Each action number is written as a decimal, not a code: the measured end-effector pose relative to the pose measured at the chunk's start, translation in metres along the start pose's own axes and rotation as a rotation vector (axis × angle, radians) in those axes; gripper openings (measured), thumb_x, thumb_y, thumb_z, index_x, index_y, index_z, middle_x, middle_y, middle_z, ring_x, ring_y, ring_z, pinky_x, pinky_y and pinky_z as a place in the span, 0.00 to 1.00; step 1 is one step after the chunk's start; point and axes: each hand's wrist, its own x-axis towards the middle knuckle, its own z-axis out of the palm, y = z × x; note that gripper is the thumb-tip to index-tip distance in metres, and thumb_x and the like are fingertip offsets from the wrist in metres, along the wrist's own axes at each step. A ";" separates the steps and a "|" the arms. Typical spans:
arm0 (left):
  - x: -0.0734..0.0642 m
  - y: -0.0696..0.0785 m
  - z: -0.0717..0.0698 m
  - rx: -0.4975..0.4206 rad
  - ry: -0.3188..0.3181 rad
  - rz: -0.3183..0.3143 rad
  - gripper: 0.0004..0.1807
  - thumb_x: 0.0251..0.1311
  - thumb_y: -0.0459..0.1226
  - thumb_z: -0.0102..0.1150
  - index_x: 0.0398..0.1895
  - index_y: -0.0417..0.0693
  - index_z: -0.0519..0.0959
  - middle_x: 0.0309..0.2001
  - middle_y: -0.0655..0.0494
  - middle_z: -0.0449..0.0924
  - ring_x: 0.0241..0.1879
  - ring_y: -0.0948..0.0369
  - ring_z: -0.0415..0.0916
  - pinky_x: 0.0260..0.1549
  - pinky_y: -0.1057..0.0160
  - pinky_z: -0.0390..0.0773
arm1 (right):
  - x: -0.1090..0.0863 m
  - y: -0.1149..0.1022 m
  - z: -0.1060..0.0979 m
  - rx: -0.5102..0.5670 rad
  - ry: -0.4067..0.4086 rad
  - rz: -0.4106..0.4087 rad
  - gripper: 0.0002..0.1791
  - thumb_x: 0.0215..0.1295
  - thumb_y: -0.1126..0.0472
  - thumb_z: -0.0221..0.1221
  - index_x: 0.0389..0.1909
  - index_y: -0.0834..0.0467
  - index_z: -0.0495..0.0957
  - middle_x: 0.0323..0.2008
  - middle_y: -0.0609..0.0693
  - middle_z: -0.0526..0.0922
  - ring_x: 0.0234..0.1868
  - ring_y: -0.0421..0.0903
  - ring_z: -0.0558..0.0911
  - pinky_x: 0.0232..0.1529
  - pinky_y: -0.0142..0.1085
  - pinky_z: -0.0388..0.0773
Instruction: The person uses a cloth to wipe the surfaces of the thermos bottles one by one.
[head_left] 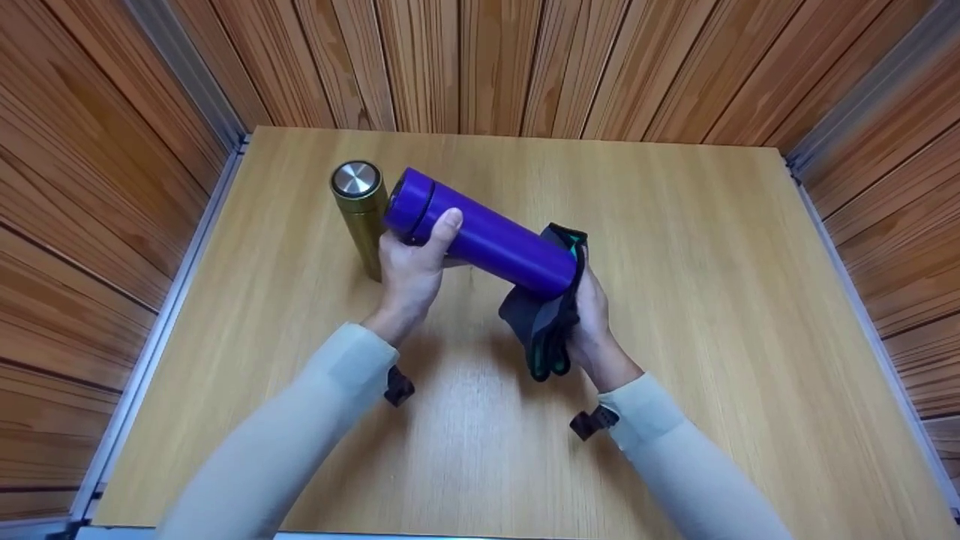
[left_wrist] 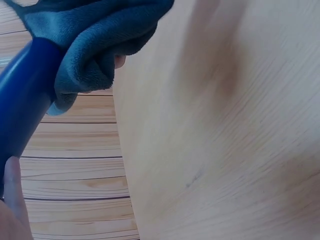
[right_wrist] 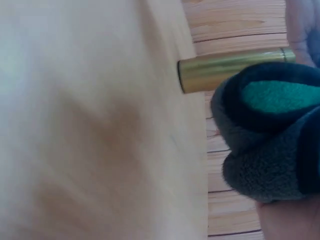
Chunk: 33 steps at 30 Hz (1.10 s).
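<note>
In the head view a purple thermos bottle (head_left: 495, 240) is held tilted above the table, its cap end up at the left. My left hand (head_left: 409, 277) grips it just below the cap, thumb over the top side. A dark grey cloth with black edging (head_left: 529, 319) wraps the bottle's lower end. My right hand (head_left: 592, 315) holds this cloth against the bottle; most of its fingers are hidden. The left wrist view shows the cloth (left_wrist: 95, 50) bunched round the bottle's end. Green lining of the folded cloth (right_wrist: 270, 165) shows in the right wrist view.
A gold thermos bottle with a silver lid (head_left: 364, 225) stands upright on the wooden table (head_left: 712, 300), just left of and behind the purple bottle's cap. Wood-plank walls (head_left: 495, 67) with grey metal framing enclose the table at the back and both sides.
</note>
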 end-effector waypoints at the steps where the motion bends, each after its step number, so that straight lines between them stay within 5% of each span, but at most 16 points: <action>1: 0.000 -0.001 0.000 0.008 0.003 0.015 0.27 0.64 0.47 0.68 0.59 0.43 0.72 0.50 0.44 0.84 0.48 0.48 0.86 0.45 0.50 0.85 | 0.000 0.000 0.001 0.005 0.010 0.013 0.27 0.81 0.37 0.38 0.59 0.54 0.71 0.51 0.51 0.74 0.53 0.48 0.71 0.60 0.42 0.64; 6: -0.002 -0.004 -0.001 0.003 0.018 0.066 0.26 0.64 0.46 0.69 0.59 0.43 0.73 0.51 0.45 0.84 0.48 0.48 0.86 0.46 0.50 0.85 | -0.002 0.002 0.007 -0.032 0.050 -0.007 0.30 0.81 0.36 0.38 0.58 0.55 0.74 0.47 0.51 0.77 0.48 0.48 0.74 0.55 0.41 0.68; 14: -0.003 -0.006 0.000 0.054 0.039 0.145 0.23 0.64 0.43 0.69 0.56 0.42 0.74 0.49 0.46 0.85 0.46 0.49 0.87 0.42 0.50 0.86 | -0.009 0.013 0.013 -0.412 0.160 -0.398 0.27 0.84 0.44 0.36 0.64 0.60 0.68 0.55 0.55 0.75 0.54 0.47 0.72 0.59 0.39 0.65; 17: -0.004 -0.005 0.000 0.036 0.053 0.118 0.25 0.64 0.45 0.69 0.57 0.43 0.73 0.50 0.46 0.84 0.47 0.50 0.86 0.43 0.50 0.86 | -0.011 0.018 0.013 -0.517 0.228 -0.491 0.23 0.83 0.47 0.44 0.64 0.60 0.67 0.52 0.55 0.76 0.50 0.47 0.75 0.53 0.38 0.69; 20: -0.004 -0.005 0.000 0.026 0.082 0.073 0.27 0.63 0.47 0.70 0.58 0.45 0.72 0.51 0.47 0.83 0.48 0.51 0.86 0.45 0.51 0.85 | -0.011 0.024 0.012 -0.514 0.235 -0.547 0.22 0.83 0.51 0.45 0.66 0.61 0.65 0.52 0.55 0.76 0.50 0.47 0.75 0.52 0.38 0.71; 25: -0.003 -0.004 -0.002 0.013 0.099 0.031 0.28 0.64 0.47 0.69 0.60 0.45 0.70 0.53 0.47 0.82 0.50 0.51 0.85 0.46 0.52 0.85 | -0.011 0.029 0.013 -0.382 0.157 -0.517 0.23 0.85 0.50 0.38 0.66 0.61 0.63 0.56 0.55 0.74 0.54 0.48 0.73 0.59 0.39 0.67; 33: -0.001 0.000 -0.008 0.004 0.040 0.063 0.26 0.64 0.44 0.69 0.59 0.43 0.72 0.51 0.44 0.83 0.48 0.48 0.86 0.43 0.48 0.86 | -0.006 0.009 0.001 -0.277 -0.004 -0.244 0.36 0.80 0.35 0.29 0.66 0.57 0.68 0.55 0.55 0.72 0.57 0.49 0.70 0.63 0.41 0.60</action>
